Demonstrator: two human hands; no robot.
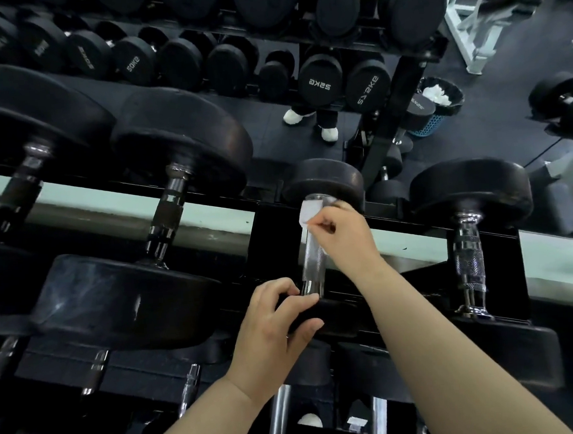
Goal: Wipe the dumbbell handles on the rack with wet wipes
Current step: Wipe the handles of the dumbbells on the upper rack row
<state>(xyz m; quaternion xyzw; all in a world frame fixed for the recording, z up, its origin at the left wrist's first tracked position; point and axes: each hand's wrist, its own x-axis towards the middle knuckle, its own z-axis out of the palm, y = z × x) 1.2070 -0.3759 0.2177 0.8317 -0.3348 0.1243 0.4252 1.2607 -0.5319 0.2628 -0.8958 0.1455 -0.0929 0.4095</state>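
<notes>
Gym setting: a black rack (273,237) carries rows of black dumbbells with chrome grips, and a mirror (273,124) behind it reflects more dumbbells and the dark floor (493,133).

1. Task object. The dumbbell (326,181) being worked on lies in the middle of the upper row, pointing away from the viewer. Its handle (312,262) is a knurled chrome bar between a far head and a near head.

2. Right hand (342,233). The arm reaches in from the lower right. The fingers are curled and pinch a small white wipe (308,212). The wipe is wrapped over the far end of the handle, touching the chrome just beside the far head. The rest of the handle is uncovered.

3. Left hand (274,327). The hand sits at the near end of the same dumbbell. Its fingers curl over the top edge of the near head, with the thumb underneath, so it grips the head. The fingertips lie just beside the near end of the handle.

4. Surroundings. A larger dumbbell (168,209) rests to the left and another dumbbell (468,260) rests to the right, each in its own cradle and apart from both hands. A bin (438,102) with a black liner and white crumpled material inside appears in the mirror at upper right.
</notes>
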